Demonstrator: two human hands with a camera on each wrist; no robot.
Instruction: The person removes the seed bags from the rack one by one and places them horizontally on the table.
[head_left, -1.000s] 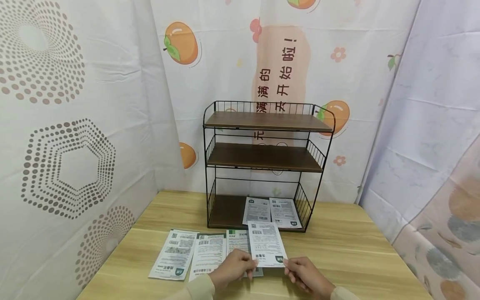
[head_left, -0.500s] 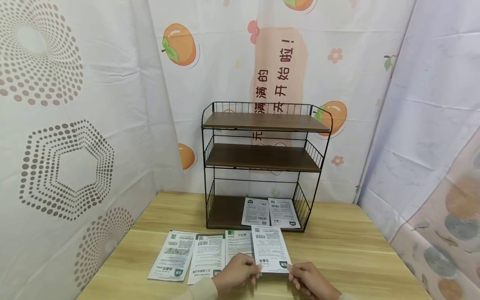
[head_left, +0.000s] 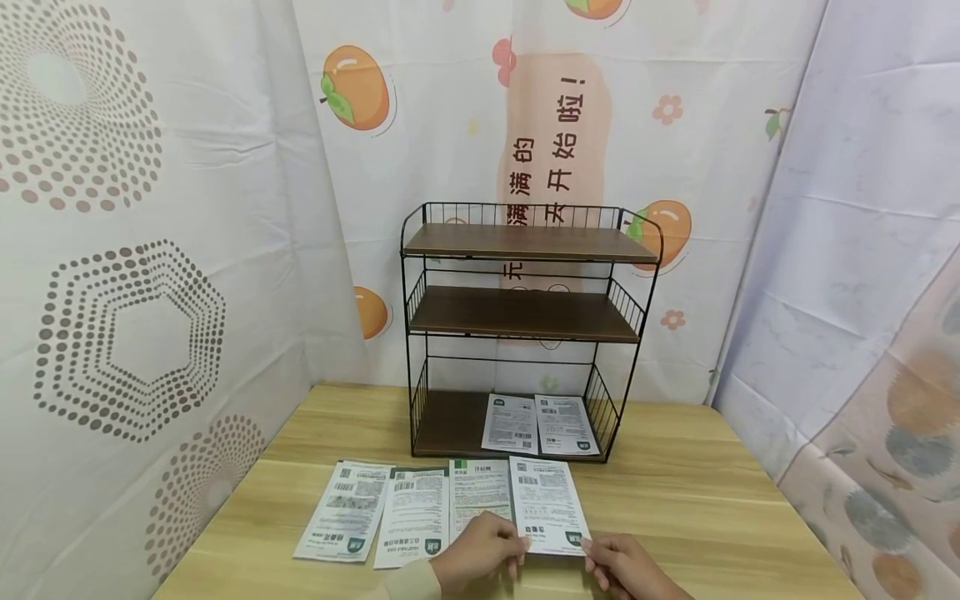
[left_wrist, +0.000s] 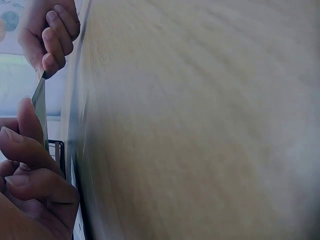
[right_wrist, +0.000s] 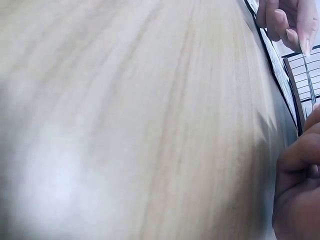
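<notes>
A: Start with the head view. What are the hands doing?

B: Holding one seed packet point(head_left: 550, 504) between them. The left hand point(head_left: 483, 550) pinches its near left corner, the right hand point(head_left: 622, 565) its near right one. It's white, with small print and a dark green emblem by the right hand.

A: Where is it, exactly?

B: Over the near part of the wood-grain counter point(head_left: 675, 500), in front of the three-tier rack point(head_left: 525, 315). Just left of it lies a green-cornered packet point(head_left: 480, 496), then a middle packet point(head_left: 414, 517) and a leftmost packet point(head_left: 345, 510), close together in a row.

A: And on the rack?

B: Two more on the bottom shelf, side by side towards the right: an inner packet point(head_left: 512, 423) and an outer packet point(head_left: 567, 425). A fruit-patterned curtain point(head_left: 450, 167) hangs behind.

A: Now the left wrist view?

B: The left hand is close up, fingers bent, thumb against the packet. That shows nearly edge-on, running up to the right hand's pinch.

A: And the right wrist view?

B: The packet is a thin strip between both hands, its near edge raised off the counter. Whether its far end touches down, I can't tell.
</notes>
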